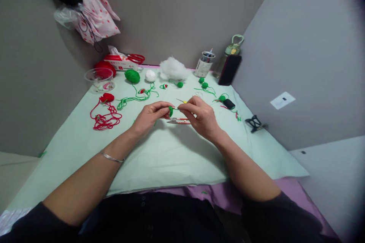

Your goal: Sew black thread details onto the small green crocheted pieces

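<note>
My left hand (151, 117) pinches a small green crocheted piece (170, 111) between thumb and fingers, over the middle of the table. Facing it, my right hand (200, 114) is closed on a slim needle-like tool (175, 108), whose tip meets the green piece; whether it is a needle or a hook is too small to tell. Below the fingers lie thread snips (179, 121) with orange-red handles, partly hidden by my right hand. A thin metal tool with a yellow part (184, 102) shows just beyond that hand.
Red yarn (107, 117) lies loose at left, behind it a clear tub (100, 80). Along the back are a green yarn ball (132, 76), white yarn ball (150, 76), stuffing (173, 69), can (204, 64), and phone (230, 70). A black claw clip (256, 124) sits right.
</note>
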`<action>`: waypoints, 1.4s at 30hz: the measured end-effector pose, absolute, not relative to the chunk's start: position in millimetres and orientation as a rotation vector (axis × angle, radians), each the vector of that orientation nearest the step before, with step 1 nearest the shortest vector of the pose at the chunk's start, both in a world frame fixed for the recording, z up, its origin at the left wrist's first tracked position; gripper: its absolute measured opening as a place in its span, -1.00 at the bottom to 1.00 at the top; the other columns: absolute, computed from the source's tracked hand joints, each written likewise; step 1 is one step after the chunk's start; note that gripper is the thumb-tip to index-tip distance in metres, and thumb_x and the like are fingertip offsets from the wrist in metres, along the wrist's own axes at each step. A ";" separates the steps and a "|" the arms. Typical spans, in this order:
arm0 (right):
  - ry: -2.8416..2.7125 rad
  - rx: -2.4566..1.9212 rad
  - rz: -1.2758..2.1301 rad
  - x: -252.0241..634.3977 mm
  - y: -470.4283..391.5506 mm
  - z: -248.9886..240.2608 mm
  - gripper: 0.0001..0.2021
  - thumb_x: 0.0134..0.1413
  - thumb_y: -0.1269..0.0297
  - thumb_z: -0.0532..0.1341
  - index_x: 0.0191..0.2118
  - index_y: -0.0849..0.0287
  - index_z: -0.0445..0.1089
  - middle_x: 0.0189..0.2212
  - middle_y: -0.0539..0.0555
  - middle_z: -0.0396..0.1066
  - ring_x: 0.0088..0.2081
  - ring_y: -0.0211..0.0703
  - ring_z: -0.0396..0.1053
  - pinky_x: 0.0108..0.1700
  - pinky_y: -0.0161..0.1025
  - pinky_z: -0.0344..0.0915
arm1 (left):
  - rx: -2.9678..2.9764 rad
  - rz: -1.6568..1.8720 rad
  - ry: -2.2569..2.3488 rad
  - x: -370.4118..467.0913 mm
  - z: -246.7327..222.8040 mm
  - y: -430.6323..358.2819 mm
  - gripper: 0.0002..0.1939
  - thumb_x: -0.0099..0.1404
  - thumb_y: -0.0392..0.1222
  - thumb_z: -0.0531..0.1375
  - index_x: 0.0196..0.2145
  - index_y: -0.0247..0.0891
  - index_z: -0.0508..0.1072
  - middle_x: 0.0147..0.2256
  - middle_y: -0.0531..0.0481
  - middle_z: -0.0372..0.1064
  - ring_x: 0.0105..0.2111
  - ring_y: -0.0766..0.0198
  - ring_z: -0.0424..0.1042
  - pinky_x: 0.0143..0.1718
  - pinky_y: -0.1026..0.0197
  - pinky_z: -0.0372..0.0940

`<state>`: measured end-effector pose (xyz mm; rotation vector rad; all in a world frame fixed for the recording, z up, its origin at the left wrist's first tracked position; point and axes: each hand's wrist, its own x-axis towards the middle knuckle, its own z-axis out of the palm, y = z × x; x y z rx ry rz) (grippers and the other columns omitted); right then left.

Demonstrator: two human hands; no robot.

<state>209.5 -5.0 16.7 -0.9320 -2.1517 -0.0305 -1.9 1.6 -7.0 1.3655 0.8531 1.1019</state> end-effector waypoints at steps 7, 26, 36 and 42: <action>-2.187 -0.928 -0.026 210.4 -6.2 19.2 -0.78 0.37 0.31 0.11 -0.21 0.11 0.52 -0.42 0.06 0.29 -0.35 -0.20 0.29 -0.32 -0.25 0.19 | 1.370 1.088 0.845 -2.6 -8.5 2.5 -0.74 0.26 -0.03 0.29 -0.17 -0.22 0.61 -0.34 0.01 0.45 -0.31 0.29 0.39 -0.13 0.19 0.36; -2.194 -0.879 0.082 209.8 -6.6 19.1 -0.82 0.33 0.39 0.15 -0.24 0.14 0.52 -0.41 0.04 0.30 -0.36 -0.23 0.28 -0.33 -0.29 0.19 | 1.402 1.001 0.842 -3.9 -8.4 0.5 -0.75 0.27 -0.04 0.30 -0.18 -0.24 0.58 -0.42 0.06 0.42 -0.39 0.33 0.36 -0.23 0.24 0.26; -2.004 -1.021 0.398 203.1 -0.7 2.3 -0.91 0.19 0.43 0.26 -0.21 0.13 0.49 -0.38 0.01 0.36 -0.41 -0.29 0.30 -0.33 -0.31 0.24 | 1.309 1.036 0.785 1.3 -11.0 -0.5 -0.77 0.21 -0.09 0.35 -0.26 -0.26 0.46 -0.40 0.08 0.40 -0.38 0.34 0.37 -0.22 0.24 0.28; -2.064 -0.856 0.518 199.7 -5.6 4.7 -0.84 0.29 0.39 0.17 -0.14 0.13 0.50 -0.29 0.08 0.47 -0.28 -0.21 0.41 -0.26 -0.28 0.34 | 1.273 0.956 0.731 4.6 -15.3 -2.8 -0.78 0.18 -0.14 0.35 -0.33 -0.28 0.42 -0.36 0.06 0.41 -0.31 0.30 0.43 -0.16 0.20 0.30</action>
